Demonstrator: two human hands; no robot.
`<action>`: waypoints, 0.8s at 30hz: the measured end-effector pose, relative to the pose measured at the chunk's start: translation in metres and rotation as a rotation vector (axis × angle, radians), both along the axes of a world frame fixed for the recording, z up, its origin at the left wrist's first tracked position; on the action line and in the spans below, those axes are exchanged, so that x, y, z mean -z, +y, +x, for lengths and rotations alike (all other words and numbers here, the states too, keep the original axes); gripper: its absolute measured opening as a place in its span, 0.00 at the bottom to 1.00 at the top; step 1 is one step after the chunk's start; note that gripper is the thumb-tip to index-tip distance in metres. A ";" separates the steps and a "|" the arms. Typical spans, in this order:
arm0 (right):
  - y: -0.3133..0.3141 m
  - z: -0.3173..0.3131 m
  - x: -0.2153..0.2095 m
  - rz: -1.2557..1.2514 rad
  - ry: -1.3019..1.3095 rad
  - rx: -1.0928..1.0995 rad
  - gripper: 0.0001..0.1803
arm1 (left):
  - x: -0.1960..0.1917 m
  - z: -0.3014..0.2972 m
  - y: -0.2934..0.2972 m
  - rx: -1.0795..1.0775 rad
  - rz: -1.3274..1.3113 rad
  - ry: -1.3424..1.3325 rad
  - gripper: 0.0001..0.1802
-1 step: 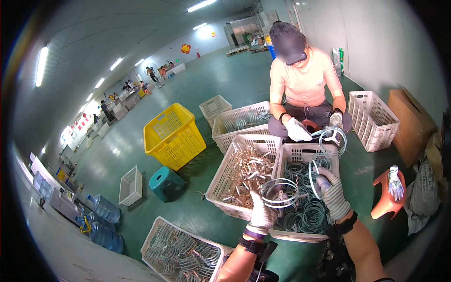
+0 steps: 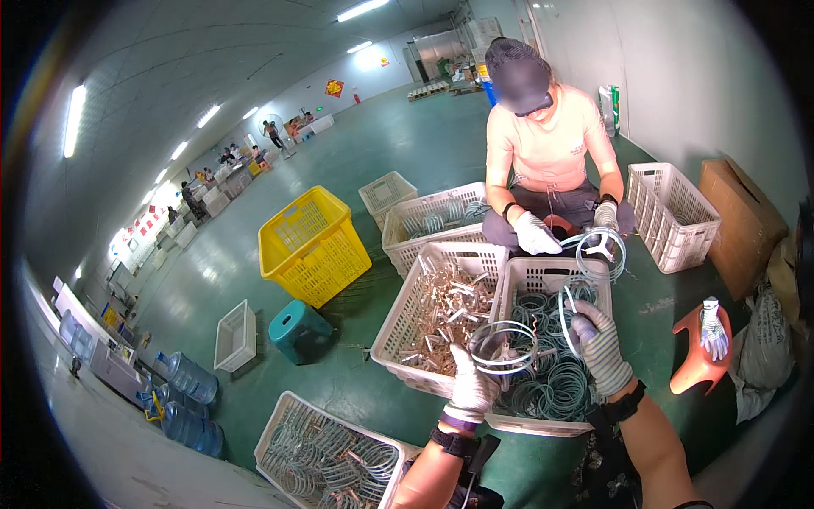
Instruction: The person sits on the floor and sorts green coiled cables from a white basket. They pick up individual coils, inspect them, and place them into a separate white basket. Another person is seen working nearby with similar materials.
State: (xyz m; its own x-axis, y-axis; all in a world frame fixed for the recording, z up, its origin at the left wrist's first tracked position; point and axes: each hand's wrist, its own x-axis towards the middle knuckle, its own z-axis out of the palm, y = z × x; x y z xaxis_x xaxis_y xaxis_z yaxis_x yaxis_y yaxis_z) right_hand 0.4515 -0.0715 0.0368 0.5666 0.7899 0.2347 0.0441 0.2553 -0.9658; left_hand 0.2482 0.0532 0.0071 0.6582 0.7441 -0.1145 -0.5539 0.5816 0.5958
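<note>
My left hand [image 2: 473, 386], in a striped glove, is closed on a pale coil of thin tubing [image 2: 509, 371]. My right hand [image 2: 604, 352], gloved alike, grips a whitish curved length of tubing [image 2: 563, 327]; whether it joins the left hand's coil I cannot tell. Both hands are over a white crate [image 2: 543, 427] of grey-green coils [image 2: 560, 392]. To its left, another white crate [image 2: 392, 335] holds a heap of copper-coloured and silvery metal pieces [image 2: 449, 310]. Opposite, a seated person [image 2: 551, 144] in white gloves holds a similar coil [image 2: 623, 254].
A crate of coils [image 2: 331, 454] stands at my near left, another [image 2: 394, 246] beyond. A yellow crate [image 2: 314, 254], teal stool [image 2: 301, 331] and small white crate [image 2: 222, 343] are farther left. An orange stool [image 2: 688, 369] bearing a glove [image 2: 714, 335] is at right.
</note>
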 end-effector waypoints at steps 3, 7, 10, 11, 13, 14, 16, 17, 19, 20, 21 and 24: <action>-0.002 -0.002 -0.007 -0.033 0.063 0.032 0.15 | -0.002 -0.002 -0.006 -0.043 0.097 0.031 0.54; -0.003 0.003 0.002 -0.014 0.120 0.048 0.16 | -0.005 0.002 -0.008 -0.061 0.181 0.008 0.52; 0.002 0.004 0.008 0.001 0.004 0.073 0.15 | -0.012 -0.002 -0.009 -0.087 0.140 0.047 0.52; 0.002 0.007 0.008 -0.027 -0.001 0.056 0.15 | -0.010 -0.003 -0.008 -0.074 0.144 0.045 0.52; 0.002 0.013 0.016 -0.027 0.014 0.025 0.15 | -0.007 -0.001 -0.007 -0.078 0.128 0.042 0.51; -0.001 0.004 0.001 -0.065 0.026 0.046 0.15 | -0.005 -0.002 -0.006 -0.086 0.117 0.046 0.50; -0.001 0.009 0.008 0.008 0.011 0.019 0.16 | -0.005 0.006 -0.007 -0.087 0.114 0.048 0.49; -0.003 0.005 0.001 -0.042 0.015 -0.022 0.15 | 0.000 0.004 -0.006 -0.065 0.113 0.066 0.49; -0.004 -0.005 -0.004 0.026 -0.113 -0.053 0.18 | 0.007 0.007 -0.004 -0.005 0.148 0.064 0.49; -0.004 -0.013 -0.010 0.018 -0.129 -0.102 0.19 | 0.007 0.008 -0.007 -0.020 0.188 0.095 0.50; 0.001 -0.015 -0.006 0.079 -0.386 -0.006 0.20 | 0.001 0.011 -0.012 -0.030 0.226 0.122 0.50; 0.010 -0.004 0.004 0.048 -0.323 0.095 0.18 | 0.000 0.011 -0.026 0.084 0.358 0.193 0.52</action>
